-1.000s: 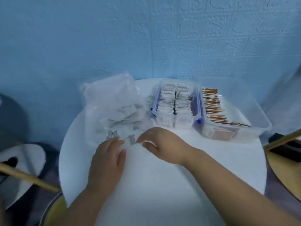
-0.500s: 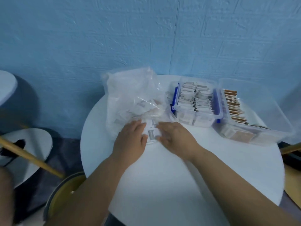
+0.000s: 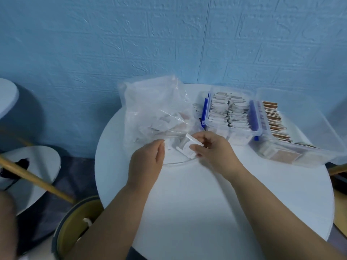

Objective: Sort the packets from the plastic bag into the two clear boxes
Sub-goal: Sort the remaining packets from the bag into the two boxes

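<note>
A clear plastic bag [image 3: 155, 109] with several white packets lies at the back left of the round white table [image 3: 216, 194]. Just in front of its mouth my right hand [image 3: 212, 149] pinches a small white packet [image 3: 185, 148], lifted slightly off the table. My left hand [image 3: 148, 160] is beside it, fingertips touching the bag's edge; whether it grips anything I cannot tell. To the right stand two clear boxes: the nearer one [image 3: 232, 117], with blue clips, is packed with white packets; the right-hand one [image 3: 293, 128] holds a row of brown packets.
A blue textured wall stands right behind the table. A yellow-lined round bin [image 3: 75, 228] sits on the floor at the lower left, with a wooden stick [image 3: 33, 177] and a grey stool [image 3: 32, 169] beyond it. Another wooden piece shows at the right edge.
The camera has shifted, so the table sits further right in view. Both hands have come out of the bag's mouth, and my right hand now holds a white packet up.
</note>
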A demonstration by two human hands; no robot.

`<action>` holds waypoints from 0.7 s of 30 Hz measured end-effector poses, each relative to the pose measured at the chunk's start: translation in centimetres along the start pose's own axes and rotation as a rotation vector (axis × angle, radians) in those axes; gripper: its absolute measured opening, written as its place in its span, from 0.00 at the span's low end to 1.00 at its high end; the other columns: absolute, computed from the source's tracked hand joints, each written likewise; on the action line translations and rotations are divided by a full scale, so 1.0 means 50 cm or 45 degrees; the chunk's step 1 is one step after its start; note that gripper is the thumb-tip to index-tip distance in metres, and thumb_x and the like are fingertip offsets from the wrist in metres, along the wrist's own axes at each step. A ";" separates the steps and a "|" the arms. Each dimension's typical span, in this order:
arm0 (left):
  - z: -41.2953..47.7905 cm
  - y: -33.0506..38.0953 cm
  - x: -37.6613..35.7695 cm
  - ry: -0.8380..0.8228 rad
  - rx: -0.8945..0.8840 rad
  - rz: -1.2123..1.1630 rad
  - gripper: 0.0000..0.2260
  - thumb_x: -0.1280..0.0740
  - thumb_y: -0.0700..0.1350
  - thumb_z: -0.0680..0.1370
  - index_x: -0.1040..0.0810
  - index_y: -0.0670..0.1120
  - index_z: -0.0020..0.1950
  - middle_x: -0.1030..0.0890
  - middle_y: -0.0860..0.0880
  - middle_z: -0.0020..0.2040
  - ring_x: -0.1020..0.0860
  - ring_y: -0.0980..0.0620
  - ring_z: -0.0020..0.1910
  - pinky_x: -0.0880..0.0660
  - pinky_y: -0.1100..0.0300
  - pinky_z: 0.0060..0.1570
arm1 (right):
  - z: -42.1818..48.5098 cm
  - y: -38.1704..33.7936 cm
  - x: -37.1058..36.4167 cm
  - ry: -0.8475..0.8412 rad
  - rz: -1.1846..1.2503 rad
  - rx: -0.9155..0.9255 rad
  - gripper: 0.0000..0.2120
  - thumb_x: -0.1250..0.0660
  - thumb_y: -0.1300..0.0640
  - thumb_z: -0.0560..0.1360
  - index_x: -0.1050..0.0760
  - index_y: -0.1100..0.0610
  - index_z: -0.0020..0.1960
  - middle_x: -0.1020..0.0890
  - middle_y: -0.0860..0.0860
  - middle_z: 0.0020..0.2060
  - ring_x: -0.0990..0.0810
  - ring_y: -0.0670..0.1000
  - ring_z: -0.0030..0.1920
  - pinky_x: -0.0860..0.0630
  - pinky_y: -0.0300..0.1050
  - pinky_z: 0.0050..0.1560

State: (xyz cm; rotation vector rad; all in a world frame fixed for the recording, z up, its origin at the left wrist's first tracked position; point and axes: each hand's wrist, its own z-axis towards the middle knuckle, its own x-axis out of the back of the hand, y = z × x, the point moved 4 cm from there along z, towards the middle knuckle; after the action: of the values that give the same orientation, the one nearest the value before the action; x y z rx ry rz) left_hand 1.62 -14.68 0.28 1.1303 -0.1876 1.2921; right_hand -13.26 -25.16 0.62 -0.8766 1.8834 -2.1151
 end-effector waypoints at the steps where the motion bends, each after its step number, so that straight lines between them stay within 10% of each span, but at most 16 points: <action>1: 0.001 -0.002 0.008 0.058 0.063 -0.059 0.10 0.38 0.42 0.78 0.18 0.40 0.49 0.18 0.44 0.35 0.21 0.47 0.32 0.33 0.72 0.35 | -0.001 -0.003 -0.003 -0.020 0.130 -0.028 0.09 0.30 0.66 0.71 0.22 0.52 0.43 0.21 0.50 0.34 0.24 0.46 0.32 0.23 0.46 0.39; 10: -0.010 0.001 0.011 0.013 0.227 -0.316 0.10 0.35 0.48 0.77 0.22 0.46 0.55 0.21 0.52 0.40 0.25 0.57 0.36 0.33 0.76 0.35 | 0.013 -0.023 -0.085 -0.040 0.102 0.061 0.11 0.25 0.62 0.68 0.27 0.53 0.38 0.24 0.44 0.29 0.24 0.46 0.31 0.24 0.37 0.38; 14: -0.001 -0.017 0.028 0.131 0.297 -0.260 0.11 0.38 0.45 0.79 0.25 0.42 0.57 0.21 0.50 0.46 0.25 0.54 0.44 0.35 0.82 0.36 | 0.014 -0.018 -0.078 0.094 -0.528 0.438 0.06 0.30 0.56 0.73 0.22 0.55 0.48 0.20 0.48 0.44 0.23 0.47 0.44 0.28 0.37 0.49; 18: 0.006 -0.036 0.022 0.186 0.433 -0.299 0.12 0.42 0.47 0.80 0.30 0.43 0.60 0.22 0.46 0.57 0.23 0.49 0.55 0.32 0.77 0.38 | 0.012 0.022 -0.099 -0.169 -1.063 0.538 0.24 0.42 0.49 0.78 0.34 0.58 0.70 0.33 0.54 0.70 0.36 0.53 0.71 0.47 0.37 0.69; 21: 0.006 -0.039 0.022 0.198 0.450 -0.330 0.11 0.43 0.47 0.80 0.31 0.43 0.60 0.24 0.51 0.55 0.26 0.55 0.52 0.33 0.77 0.39 | 0.009 0.021 -0.099 -0.166 -1.085 0.575 0.26 0.44 0.45 0.77 0.34 0.57 0.71 0.34 0.52 0.71 0.38 0.52 0.72 0.48 0.39 0.70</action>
State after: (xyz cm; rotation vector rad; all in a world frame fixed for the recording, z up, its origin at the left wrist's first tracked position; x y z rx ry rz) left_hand 3.73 -13.91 0.09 1.2961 0.3054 1.1993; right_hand -9.28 -23.26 -1.88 -1.8416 0.9430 -2.6476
